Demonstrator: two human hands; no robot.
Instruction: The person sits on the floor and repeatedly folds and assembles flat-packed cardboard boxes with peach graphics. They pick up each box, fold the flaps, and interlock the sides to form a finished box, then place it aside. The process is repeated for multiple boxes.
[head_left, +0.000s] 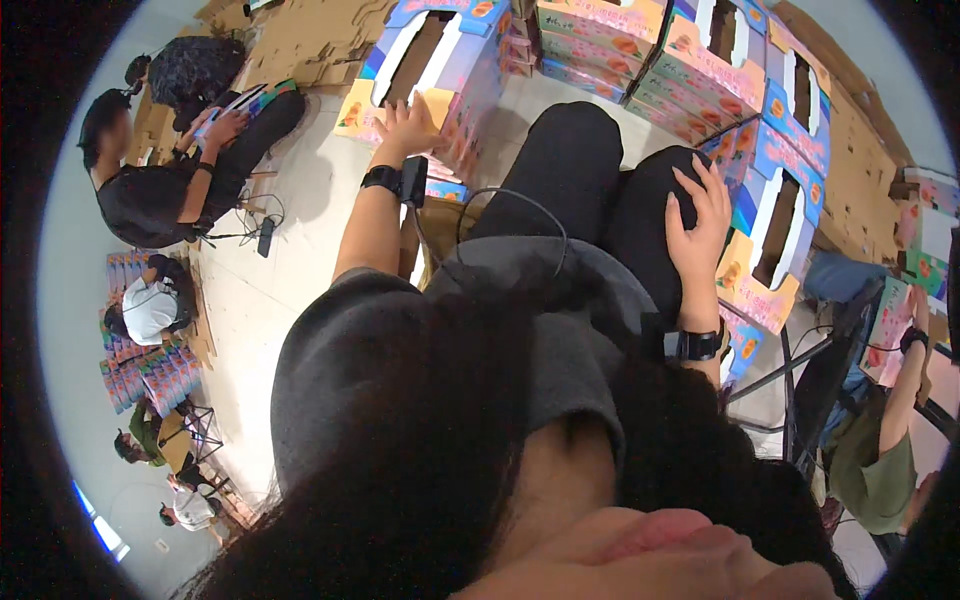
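My left hand lies with its fingers spread on the near end of a colourful pink, blue and yellow carton, which tops a stack on my left. Through a long slot between white flaps, the carton's top shows brown inside. On my right thigh rests my right hand, fingers apart and holding nothing. Close beside it stands another carton of the same kind, also slotted on top. Each wrist wears a black band, and the left one carries a small black box with a cable.
More stacked cartons stand ahead and to the right. Flattened brown cardboard lies at the far left. A seated person holds a colourful carton there; others sit farther back. At the right, another person works beside a black metal frame.
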